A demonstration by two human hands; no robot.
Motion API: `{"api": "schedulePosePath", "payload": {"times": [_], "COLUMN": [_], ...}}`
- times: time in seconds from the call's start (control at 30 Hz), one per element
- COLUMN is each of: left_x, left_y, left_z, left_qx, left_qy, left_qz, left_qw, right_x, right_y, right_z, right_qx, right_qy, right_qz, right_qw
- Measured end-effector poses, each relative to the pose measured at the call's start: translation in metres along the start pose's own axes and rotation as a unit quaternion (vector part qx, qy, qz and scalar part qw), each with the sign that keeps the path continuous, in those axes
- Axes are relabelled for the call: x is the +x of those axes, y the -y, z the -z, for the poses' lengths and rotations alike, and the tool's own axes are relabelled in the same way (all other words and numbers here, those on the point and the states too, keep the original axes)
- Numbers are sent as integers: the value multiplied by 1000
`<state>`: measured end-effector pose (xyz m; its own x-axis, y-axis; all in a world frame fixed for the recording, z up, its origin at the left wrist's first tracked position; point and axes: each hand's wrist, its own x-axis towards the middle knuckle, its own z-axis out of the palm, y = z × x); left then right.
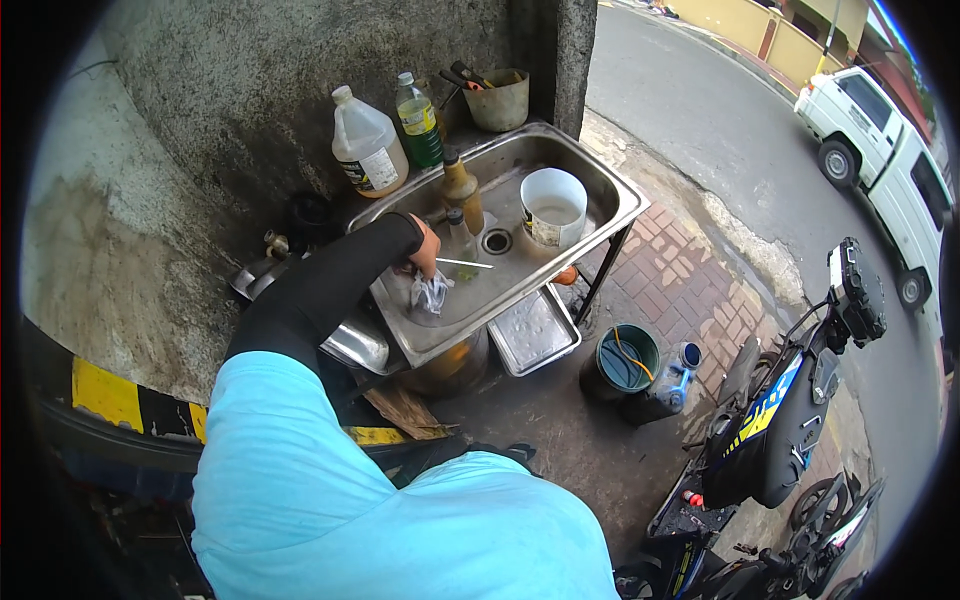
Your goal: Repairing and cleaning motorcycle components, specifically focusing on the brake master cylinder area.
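Head view shows, nearest, the black-sleeved left arm (330,290) reaching over the metal sink (470,306), with the left hand (425,248) dipping into the sink's left end. Its fingers seem to pinch some crumpled clear plastic (431,294), which hangs inside the sink close to its floor; the right hand is out of sight, so its state cannot be told. A thin white stick (465,263) juts out beside the fingers, above the sink's floor; whether it is gripped too is unclear. The step in hand looks like handling this plastic within the sink, and the next move calls for a firm pinch and care around the small bottle (460,232) standing just past the hand, near the sink's drain (497,241). Farther off in the sink stand a tall brownish bottle (462,188), near its far rim, and a white bucket (553,186), toward its right end. Past the sink's far rim are a pale jug (368,150), a bottle of green liquid (420,125) and a tool-filled pot (498,112).
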<state>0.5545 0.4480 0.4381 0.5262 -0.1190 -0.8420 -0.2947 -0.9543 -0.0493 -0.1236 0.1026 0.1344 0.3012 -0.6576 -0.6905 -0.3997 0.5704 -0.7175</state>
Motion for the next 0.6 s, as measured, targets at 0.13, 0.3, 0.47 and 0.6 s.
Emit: {"api": "schedulePosePath", "payload": {"times": [0.13, 0.3, 0.47, 0.6], "left_x": [-48, -142, -186, -167], "left_y": [-13, -100, -169, -258], "left_z": [32, 57, 32, -12], "left_qx": [6, -86, -224, -262], "left_qy": [-1, -7, 3, 82], "left_qz": [-73, -294, -448, -570], "left_qw": [997, 952, 866, 775], "right_x": [-5, -33, -56, -110], "right_y": [8, 6, 81, 171], "right_z": [-22, -25, -52, -59], "right_qx": [1, 40, 152, 173], "right_qy": [-6, -77, -14, 45], "right_qz": [28, 58, 240, 360], "right_qw": [1000, 995, 959, 916]}}
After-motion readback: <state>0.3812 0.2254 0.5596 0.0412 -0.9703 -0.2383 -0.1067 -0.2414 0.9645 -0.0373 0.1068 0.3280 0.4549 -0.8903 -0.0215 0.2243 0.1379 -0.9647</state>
